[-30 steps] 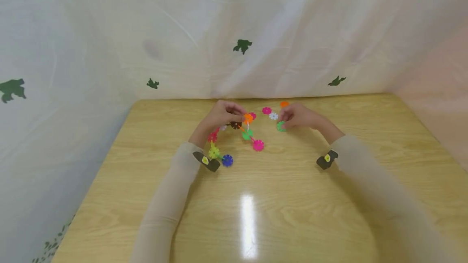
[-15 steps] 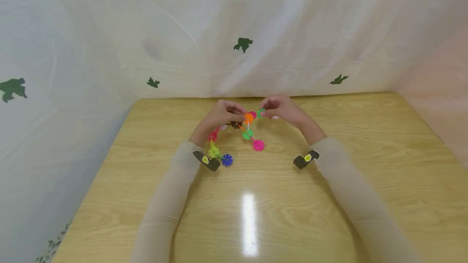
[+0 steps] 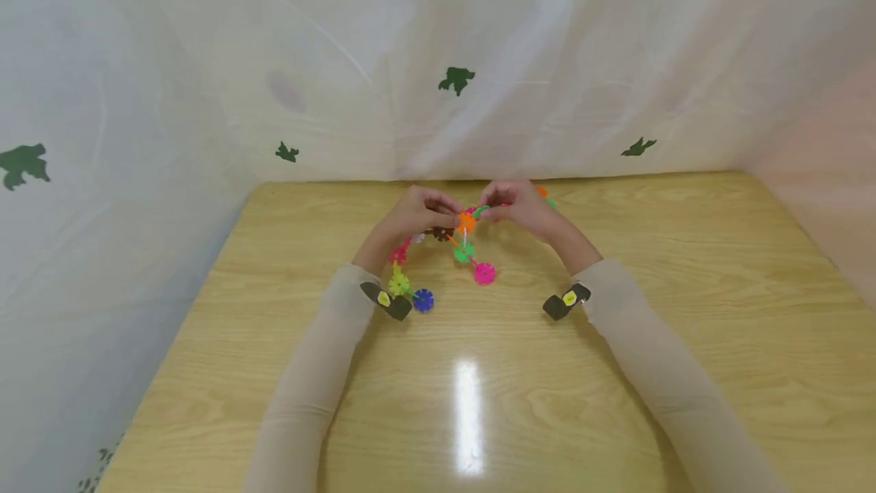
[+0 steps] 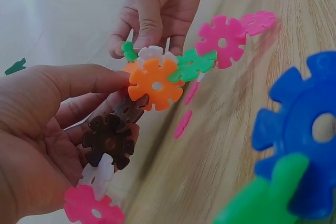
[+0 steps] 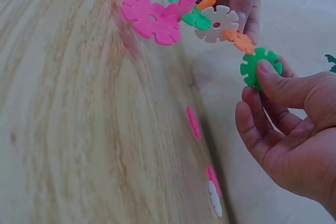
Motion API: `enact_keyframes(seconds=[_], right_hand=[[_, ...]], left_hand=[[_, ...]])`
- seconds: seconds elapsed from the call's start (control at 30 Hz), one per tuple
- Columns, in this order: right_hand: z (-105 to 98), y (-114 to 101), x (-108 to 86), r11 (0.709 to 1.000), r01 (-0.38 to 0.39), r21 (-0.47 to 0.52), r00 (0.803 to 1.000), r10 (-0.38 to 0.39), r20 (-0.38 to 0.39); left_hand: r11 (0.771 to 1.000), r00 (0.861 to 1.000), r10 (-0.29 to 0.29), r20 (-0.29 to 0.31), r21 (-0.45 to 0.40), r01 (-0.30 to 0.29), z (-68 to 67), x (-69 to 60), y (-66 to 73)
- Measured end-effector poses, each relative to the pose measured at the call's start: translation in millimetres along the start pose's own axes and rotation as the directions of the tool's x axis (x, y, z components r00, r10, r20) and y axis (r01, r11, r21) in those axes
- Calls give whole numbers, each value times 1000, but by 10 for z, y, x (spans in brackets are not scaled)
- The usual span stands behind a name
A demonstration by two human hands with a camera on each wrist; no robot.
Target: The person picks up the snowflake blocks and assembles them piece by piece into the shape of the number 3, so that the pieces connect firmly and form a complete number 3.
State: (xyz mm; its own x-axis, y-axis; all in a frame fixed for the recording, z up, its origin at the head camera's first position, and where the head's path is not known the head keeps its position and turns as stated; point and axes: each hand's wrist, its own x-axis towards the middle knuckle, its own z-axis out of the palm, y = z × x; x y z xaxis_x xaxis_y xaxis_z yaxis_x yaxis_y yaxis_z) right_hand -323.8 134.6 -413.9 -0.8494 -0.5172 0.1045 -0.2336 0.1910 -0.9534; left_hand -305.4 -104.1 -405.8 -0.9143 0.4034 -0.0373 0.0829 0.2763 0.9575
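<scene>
Slotted plastic flower discs are joined into a bent chain. My left hand [image 3: 420,211] pinches the chain at an orange disc [image 4: 156,85], between thumb and fingers. Linked beside it are a brown disc [image 4: 108,141], a white disc [image 5: 217,23] and a pink disc [image 3: 484,273]. The chain's other end carries a yellow disc [image 3: 399,284] and a blue disc [image 3: 423,300]. Thumb and fingers of my right hand [image 3: 516,208] pinch a green disc [image 5: 257,69], its edge against the orange piece. Whether their slots are engaged I cannot tell.
Loose on the wooden table [image 3: 520,371] lie a pink disc [image 5: 193,123] and a white disc [image 5: 214,199] near the back edge. An orange disc [image 3: 542,192] shows partly behind my right hand. A pale patterned curtain [image 3: 342,67] hangs behind the table.
My right hand has moved left with the green disc, from beside the loose discs to the held part of the chain. My left hand has stayed nearly still.
</scene>
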Motion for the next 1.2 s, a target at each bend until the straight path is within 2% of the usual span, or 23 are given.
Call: enact_keyframes(seconds=[0.37, 0.83, 1.2], right_hand=[[3, -56, -7, 998, 36, -48, 999, -37, -25], [1, -109, -35, 986, 148, -79, 989, -150, -19], [10, -131, -44, 978, 157, -138, 987, -162, -23]], left_hand=[[1000, 1000, -15, 12, -24, 16, 14, -32, 65], [1000, 1000, 11, 26, -18, -10, 14, -9, 40], [999, 1000, 29, 10, -33, -29, 42, -32, 83]])
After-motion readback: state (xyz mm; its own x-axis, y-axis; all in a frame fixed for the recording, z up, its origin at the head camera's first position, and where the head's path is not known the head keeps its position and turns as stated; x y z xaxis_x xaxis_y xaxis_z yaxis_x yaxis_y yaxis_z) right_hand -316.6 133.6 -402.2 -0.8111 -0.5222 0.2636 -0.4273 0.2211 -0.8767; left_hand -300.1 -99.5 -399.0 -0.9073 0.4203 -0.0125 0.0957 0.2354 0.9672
